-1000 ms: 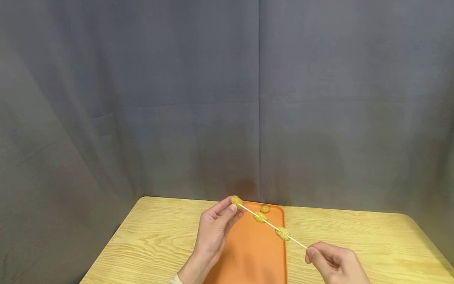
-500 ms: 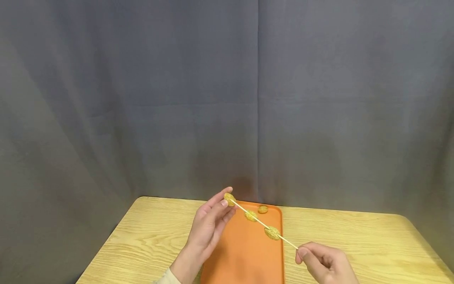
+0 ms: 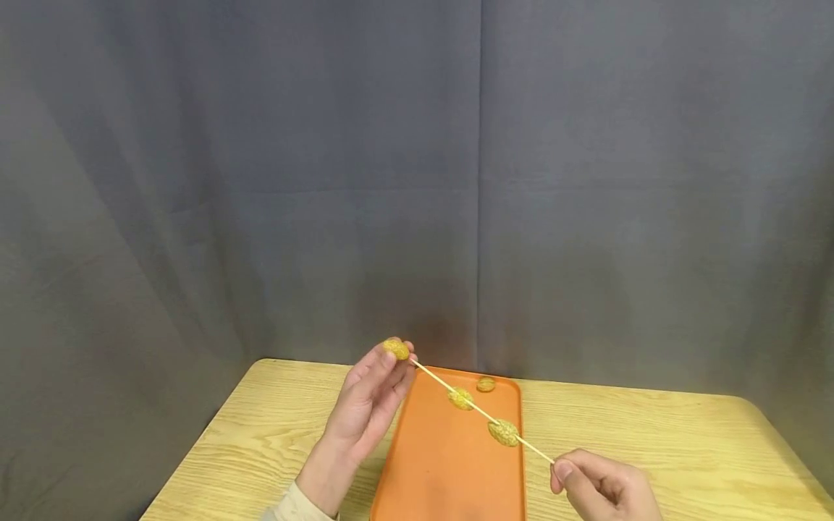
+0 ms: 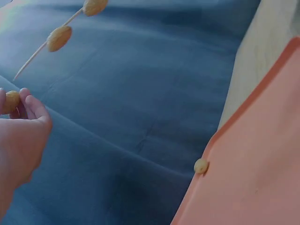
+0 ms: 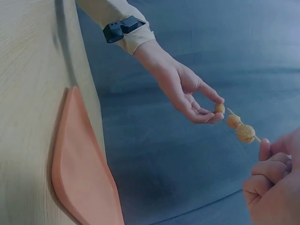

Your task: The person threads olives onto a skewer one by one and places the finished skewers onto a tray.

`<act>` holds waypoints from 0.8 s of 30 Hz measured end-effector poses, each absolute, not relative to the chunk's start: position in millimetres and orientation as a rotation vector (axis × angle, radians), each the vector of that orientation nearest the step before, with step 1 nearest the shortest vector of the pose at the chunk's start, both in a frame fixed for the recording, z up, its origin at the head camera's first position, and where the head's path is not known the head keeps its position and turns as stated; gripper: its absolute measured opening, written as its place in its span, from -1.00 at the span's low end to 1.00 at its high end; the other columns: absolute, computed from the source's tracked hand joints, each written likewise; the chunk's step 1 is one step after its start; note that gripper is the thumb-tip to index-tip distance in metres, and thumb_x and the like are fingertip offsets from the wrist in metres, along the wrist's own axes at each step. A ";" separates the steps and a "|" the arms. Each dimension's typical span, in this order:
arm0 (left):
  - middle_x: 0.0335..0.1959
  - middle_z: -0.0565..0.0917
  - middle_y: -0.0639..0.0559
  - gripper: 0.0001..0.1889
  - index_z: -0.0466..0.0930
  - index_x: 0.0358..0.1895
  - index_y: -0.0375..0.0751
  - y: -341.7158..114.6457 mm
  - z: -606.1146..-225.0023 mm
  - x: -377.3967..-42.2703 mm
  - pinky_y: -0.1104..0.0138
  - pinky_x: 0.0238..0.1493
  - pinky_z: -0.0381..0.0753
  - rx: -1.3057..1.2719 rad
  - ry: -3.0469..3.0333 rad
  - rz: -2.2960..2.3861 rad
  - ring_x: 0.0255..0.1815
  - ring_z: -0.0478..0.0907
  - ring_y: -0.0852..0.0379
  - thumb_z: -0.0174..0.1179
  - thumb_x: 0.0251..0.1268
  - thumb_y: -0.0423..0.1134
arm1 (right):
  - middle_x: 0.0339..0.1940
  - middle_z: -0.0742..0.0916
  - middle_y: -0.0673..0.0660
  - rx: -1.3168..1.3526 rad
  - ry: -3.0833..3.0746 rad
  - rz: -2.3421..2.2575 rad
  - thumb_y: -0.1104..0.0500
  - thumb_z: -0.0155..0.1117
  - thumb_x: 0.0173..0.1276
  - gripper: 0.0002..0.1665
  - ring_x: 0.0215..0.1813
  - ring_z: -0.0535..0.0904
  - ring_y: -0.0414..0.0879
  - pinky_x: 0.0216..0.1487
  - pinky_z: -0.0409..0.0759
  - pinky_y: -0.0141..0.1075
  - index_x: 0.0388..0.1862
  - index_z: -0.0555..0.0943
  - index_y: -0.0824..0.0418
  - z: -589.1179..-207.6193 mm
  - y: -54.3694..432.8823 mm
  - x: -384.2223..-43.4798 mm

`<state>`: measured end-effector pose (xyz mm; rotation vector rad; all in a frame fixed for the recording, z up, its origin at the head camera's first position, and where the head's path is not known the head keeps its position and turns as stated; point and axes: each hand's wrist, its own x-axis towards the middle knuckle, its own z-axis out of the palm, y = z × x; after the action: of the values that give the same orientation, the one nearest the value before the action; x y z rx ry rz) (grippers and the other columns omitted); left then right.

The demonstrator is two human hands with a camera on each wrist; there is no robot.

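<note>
My left hand pinches a yellow-brown oval piece with a rough, walnut-like surface between thumb and fingers. My right hand grips the lower end of a thin pale skewer by the fingertips. Threaded on it, with a gap between them, are two similar pieces, a middle one and a lower one. The skewer slants up to the left, over the tray. In the left wrist view its bare tip stands just apart from the held piece.
An orange tray lies on the wood-grain table. One more oval piece rests at the tray's far right corner. A grey curtain hangs behind and at the sides. A dark device is strapped over the left sleeve.
The left hand has moved left and slightly up with its piece, which has turned and now shows apart from the skewer tip. The right hand shifted left, then slightly back right.
</note>
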<state>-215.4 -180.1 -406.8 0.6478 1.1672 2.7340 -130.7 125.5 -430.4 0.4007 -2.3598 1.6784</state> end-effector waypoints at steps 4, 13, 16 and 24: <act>0.03 0.65 0.06 -0.71 0.49 0.23 -0.18 -173.2 -409.4 -213.1 0.42 0.27 0.59 0.706 1.145 2.730 0.06 0.63 0.23 -0.07 0.58 -0.40 | -0.81 0.24 0.04 0.356 -2.355 1.682 0.31 0.14 0.48 -0.69 -0.74 0.08 -0.39 -0.85 0.15 -0.50 -0.50 0.57 0.11 -430.1 123.4 -129.4; -0.02 0.63 0.10 -0.77 0.57 0.09 -0.14 -164.6 -410.8 -209.4 0.44 0.25 0.58 0.698 1.181 2.741 -0.01 0.60 0.28 -0.02 0.54 -0.24 | -0.80 0.24 0.03 0.333 -2.396 1.672 0.28 0.15 0.49 -0.70 -0.72 0.06 -0.47 -0.84 0.17 -0.50 -0.49 0.59 0.09 -429.0 122.5 -128.3; -0.02 0.63 0.11 -0.77 0.57 0.05 -0.11 -163.8 -410.8 -208.4 0.45 0.24 0.58 0.673 1.200 2.742 -0.01 0.60 0.29 -0.05 0.55 -0.21 | -0.80 0.24 0.03 0.328 -2.409 1.671 0.26 0.15 0.50 -0.70 -0.73 0.06 -0.46 -0.85 0.17 -0.50 -0.48 0.59 0.09 -429.6 123.0 -127.7; -0.06 0.63 0.12 -0.79 0.57 0.01 -0.09 -164.4 -409.7 -206.5 0.45 0.21 0.60 0.609 1.189 2.763 -0.02 0.60 0.28 -0.05 0.55 -0.18 | -0.80 0.22 0.06 0.328 -2.404 1.696 0.27 0.13 0.51 -0.70 -0.73 0.04 -0.44 -0.86 0.15 -0.51 -0.48 0.59 0.11 -431.3 122.2 -126.9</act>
<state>-206.5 -164.4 -409.7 0.6093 1.1886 2.7629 -126.9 122.2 -431.3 0.3283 -2.4037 1.6958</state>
